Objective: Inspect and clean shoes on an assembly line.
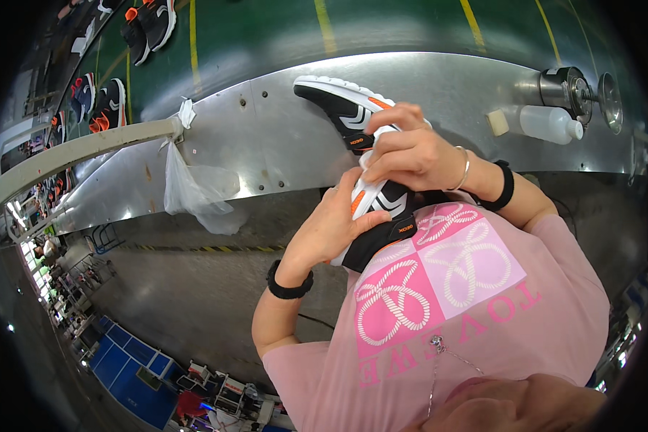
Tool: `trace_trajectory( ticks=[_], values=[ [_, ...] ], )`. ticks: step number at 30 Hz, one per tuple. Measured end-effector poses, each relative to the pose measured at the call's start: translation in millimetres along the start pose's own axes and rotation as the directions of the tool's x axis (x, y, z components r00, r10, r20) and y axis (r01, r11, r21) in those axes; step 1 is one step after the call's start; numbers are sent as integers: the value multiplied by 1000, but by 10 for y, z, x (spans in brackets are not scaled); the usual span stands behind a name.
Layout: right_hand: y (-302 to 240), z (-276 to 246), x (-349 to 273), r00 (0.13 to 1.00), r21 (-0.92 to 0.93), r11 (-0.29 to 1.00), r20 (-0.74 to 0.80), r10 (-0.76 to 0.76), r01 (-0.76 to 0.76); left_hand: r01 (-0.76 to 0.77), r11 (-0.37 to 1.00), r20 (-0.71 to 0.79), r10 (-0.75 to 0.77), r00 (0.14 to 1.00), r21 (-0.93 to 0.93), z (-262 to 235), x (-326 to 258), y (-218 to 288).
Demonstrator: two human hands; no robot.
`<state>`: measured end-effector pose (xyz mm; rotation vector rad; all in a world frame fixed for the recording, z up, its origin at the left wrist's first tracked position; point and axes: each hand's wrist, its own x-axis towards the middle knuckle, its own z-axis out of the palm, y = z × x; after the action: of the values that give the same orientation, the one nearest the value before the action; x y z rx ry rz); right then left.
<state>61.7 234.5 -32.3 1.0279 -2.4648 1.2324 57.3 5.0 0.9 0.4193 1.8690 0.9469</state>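
Observation:
My left hand (342, 225) is closed around a black sneaker (379, 243) with a white sole and orange accents. It holds the sneaker tilted against my shirt. My right hand (408, 153) bends over the sneaker's upper end with curled fingers. A bit of white shows by its fingertips; whether that is a cloth or the sole's edge, I cannot tell. Just beyond my hands, a matching sneaker (338, 108) rests on its side on the metal bench (266, 144). The right fingers overlap part of that sneaker.
On the bench's right are a white block (497, 122), a white plastic bottle (547, 124) and a metal canister (565, 88). A clear plastic bag (198, 191) hangs from a pale curved bar (122, 135) at left. Several sneakers (151, 27) stand on the green conveyor (252, 32) behind.

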Motion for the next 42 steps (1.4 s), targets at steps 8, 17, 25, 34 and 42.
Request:
trace_trajectory(
  ticks=[8,17,25,34,42],
  values=[
    [19,-90,-33,999,-19,999,-12,32,-33,5,1000,28,-5,1000,-1,-6,20,80],
    [179,-252,-242,975,6,980,-95,199,-200,-27,992,-47,33,998,127,30,-12,106],
    [331,-546,-526,784,734,500,73,616,-461,-50,988,-63,60,996,144,29,22,78],
    [176,-658,-274,794,716,399,364,487,-573,-91,996,-10,91,996,-10,-18,57,31],
    [-30,-283,-24,927,296,879,77,367,-373,-73,983,50,82,995,-167,-37,70,6]
  ],
)
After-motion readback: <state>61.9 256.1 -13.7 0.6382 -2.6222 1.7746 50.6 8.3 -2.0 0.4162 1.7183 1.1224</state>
